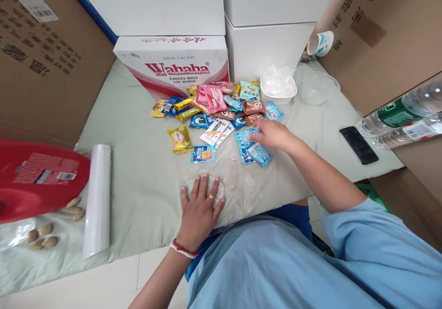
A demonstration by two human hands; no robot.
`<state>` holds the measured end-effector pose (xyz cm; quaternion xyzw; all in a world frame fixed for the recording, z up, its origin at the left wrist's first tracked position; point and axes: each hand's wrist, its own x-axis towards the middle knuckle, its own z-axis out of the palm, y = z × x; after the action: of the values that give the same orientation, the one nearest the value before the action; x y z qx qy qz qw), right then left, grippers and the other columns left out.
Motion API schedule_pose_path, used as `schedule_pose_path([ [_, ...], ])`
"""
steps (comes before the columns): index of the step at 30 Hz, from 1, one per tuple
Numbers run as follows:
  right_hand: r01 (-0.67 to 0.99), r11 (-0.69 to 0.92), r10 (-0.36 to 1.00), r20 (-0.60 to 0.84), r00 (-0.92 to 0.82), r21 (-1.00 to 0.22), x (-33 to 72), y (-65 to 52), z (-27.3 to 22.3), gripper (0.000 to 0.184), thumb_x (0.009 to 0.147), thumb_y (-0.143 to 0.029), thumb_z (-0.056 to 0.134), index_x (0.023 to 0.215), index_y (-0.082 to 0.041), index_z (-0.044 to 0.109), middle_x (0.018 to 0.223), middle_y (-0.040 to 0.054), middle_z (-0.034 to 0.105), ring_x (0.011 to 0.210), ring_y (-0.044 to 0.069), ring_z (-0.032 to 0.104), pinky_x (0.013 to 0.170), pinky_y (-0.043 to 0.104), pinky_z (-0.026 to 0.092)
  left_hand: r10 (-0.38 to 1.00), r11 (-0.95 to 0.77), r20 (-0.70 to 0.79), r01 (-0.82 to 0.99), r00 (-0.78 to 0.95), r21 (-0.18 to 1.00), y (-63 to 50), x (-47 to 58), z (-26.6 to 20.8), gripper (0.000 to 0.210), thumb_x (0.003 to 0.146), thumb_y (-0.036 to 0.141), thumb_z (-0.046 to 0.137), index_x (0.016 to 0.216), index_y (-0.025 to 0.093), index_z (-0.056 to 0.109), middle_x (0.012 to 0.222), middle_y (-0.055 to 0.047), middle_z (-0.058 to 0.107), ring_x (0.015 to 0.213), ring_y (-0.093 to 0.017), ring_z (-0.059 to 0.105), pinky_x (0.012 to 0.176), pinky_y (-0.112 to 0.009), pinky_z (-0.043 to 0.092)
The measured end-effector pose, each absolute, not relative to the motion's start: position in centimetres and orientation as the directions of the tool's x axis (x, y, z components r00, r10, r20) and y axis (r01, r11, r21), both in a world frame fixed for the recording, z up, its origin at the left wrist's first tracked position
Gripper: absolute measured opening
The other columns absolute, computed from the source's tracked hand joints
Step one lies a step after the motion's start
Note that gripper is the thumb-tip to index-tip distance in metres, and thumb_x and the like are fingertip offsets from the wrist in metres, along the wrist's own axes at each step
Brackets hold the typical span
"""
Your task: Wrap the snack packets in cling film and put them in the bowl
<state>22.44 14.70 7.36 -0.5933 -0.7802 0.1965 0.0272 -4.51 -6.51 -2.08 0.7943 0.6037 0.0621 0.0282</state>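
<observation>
My left hand [200,205] lies flat with its fingers spread on a clear plastic bag [243,182] near the table's front edge. My right hand [271,134] reaches over a small group of light blue snack packets [260,154], fingertips touching the upper one and set apart. Just left of these lie white snack packets [214,131], another blue packet [203,154] and a yellow packet [180,139]. Behind them is a heap of mixed wrapped snacks, with pink packets [214,98] on top and brown packets [253,107] at its right.
A Wahaha carton [176,65] and white boxes [269,46] stand behind the heap. At right are a white tub [279,92], clear lid [319,88], phone [359,145] and water bottles [400,113]. At left lie a plastic roll [97,201], red container [41,175] and several nuts [46,229].
</observation>
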Motion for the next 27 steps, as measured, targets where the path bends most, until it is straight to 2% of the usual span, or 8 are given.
schedule_pose_path([
  [2,0.944,0.231,0.906,-0.302,-0.297,-0.235,23.5,11.2,6.1,0.065,0.086,-0.060,0.076,0.136,-0.020,0.063,0.130,0.0185,0.067,0.122,0.038,0.059,0.088,0.040,0.051,0.973,-0.230,0.044,0.966,0.226,0.118,-6.8,-4.5,-2.0,0.060,0.104,0.049,0.051,0.158,0.023,0.051,0.170,-0.022,0.036,0.156,-0.051,0.031,0.117,-0.079,0.026],
  [4,0.959,0.214,0.911,-0.317,-0.265,-0.188,24.4,8.1,4.6,0.064,0.089,-0.054,0.074,0.142,-0.021,0.059,0.137,0.0200,0.062,0.128,0.040,0.055,0.090,0.042,0.052,0.973,-0.232,0.036,0.964,0.229,0.133,-7.3,-4.5,-1.7,0.061,0.102,0.051,0.053,0.158,0.024,0.051,0.170,-0.022,0.036,0.156,-0.052,0.030,0.115,-0.082,0.025],
  [8,0.951,0.139,0.959,-0.202,-0.199,-0.277,27.1,5.9,2.7,0.058,0.092,-0.035,0.069,0.146,-0.018,0.056,0.134,0.0179,0.061,0.123,0.034,0.057,0.102,0.042,0.049,0.967,-0.243,0.122,0.957,0.225,0.161,-7.8,-5.2,-1.0,0.051,0.105,0.040,0.049,0.154,0.025,0.055,0.162,-0.020,0.049,0.154,-0.046,0.038,0.119,-0.077,0.025],
  [10,0.930,0.162,0.973,-0.104,-0.206,-0.331,28.3,7.0,2.8,0.057,0.091,-0.033,0.070,0.144,-0.017,0.056,0.132,0.0172,0.061,0.122,0.033,0.057,0.107,0.042,0.046,0.955,-0.237,0.219,0.960,0.201,0.150,-7.5,-5.6,-0.8,0.045,0.104,0.035,0.053,0.147,0.027,0.061,0.158,-0.016,0.056,0.156,-0.043,0.037,0.123,-0.075,0.020],
  [13,0.920,0.252,0.964,-0.002,-0.265,-0.299,28.9,10.6,3.4,0.052,0.089,-0.031,0.071,0.139,-0.019,0.060,0.137,0.0166,0.059,0.123,0.034,0.055,0.107,0.043,0.045,0.919,-0.309,0.297,0.941,0.259,0.136,-6.3,-5.8,-1.2,0.041,0.103,0.029,0.056,0.143,0.030,0.063,0.155,-0.011,0.060,0.156,-0.037,0.040,0.128,-0.070,0.013],
  [17,0.918,0.352,0.897,-0.213,-0.387,-0.183,27.5,16.5,3.5,0.057,0.081,-0.035,0.083,0.132,-0.019,0.064,0.135,0.0173,0.061,0.126,0.039,0.054,0.105,0.044,0.045,0.909,-0.398,0.209,0.902,0.361,0.171,-4.8,-5.6,-2.5,0.046,0.106,0.029,0.048,0.151,0.026,0.057,0.159,-0.012,0.055,0.150,-0.033,0.049,0.128,-0.062,0.022],
  [22,0.893,0.419,0.832,-0.326,-0.449,-0.163,25.8,19.2,3.5,0.082,0.078,-0.036,0.085,0.149,-0.018,0.048,0.145,0.0200,0.057,0.126,0.036,0.060,0.102,0.040,0.049,0.918,-0.386,0.173,0.904,0.357,0.184,-4.7,-5.6,-3.1,0.049,0.107,0.031,0.045,0.154,0.024,0.054,0.162,-0.013,0.051,0.151,-0.034,0.048,0.125,-0.061,0.027],
  [27,0.917,0.394,0.844,-0.374,-0.385,-0.053,26.0,18.0,4.3,0.073,0.080,-0.043,0.078,0.141,-0.015,0.051,0.139,0.0241,0.060,0.111,0.038,0.068,0.087,0.040,0.054,0.937,-0.342,0.141,0.920,0.319,0.191,-4.6,-5.2,-2.4,0.050,0.105,0.038,0.049,0.155,0.030,0.054,0.169,-0.012,0.041,0.156,-0.039,0.038,0.123,-0.068,0.027],
])
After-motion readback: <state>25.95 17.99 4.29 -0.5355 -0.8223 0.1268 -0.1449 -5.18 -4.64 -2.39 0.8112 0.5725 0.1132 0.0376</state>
